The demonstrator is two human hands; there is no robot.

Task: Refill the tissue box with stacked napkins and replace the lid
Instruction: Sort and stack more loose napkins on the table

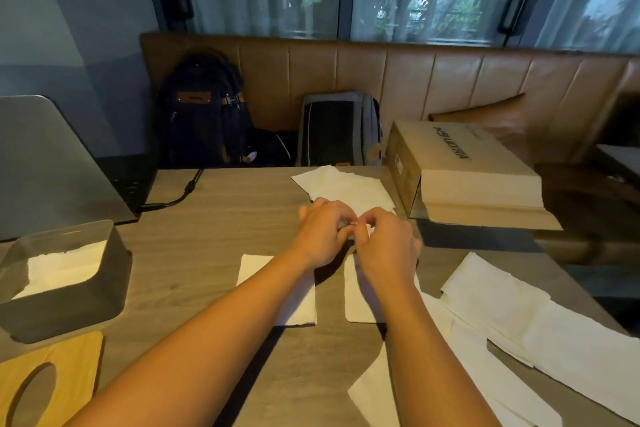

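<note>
Together, left hand (320,236) and right hand (388,248) pinch a napkin (346,188) with curled fingers.

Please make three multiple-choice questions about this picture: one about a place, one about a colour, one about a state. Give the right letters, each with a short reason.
1. Where is the wooden lid relative to the tissue box? A) on top of it B) on the table, nearer the camera C) inside it
2. What colour are the box's walls? A) grey B) red C) white
3. The tissue box is: A) closed B) open, empty C) open, napkins inside
Answers: 1 B, the lid lies flat on the table. 2 A, the walls look dark grey. 3 C, white napkins show inside.
</note>
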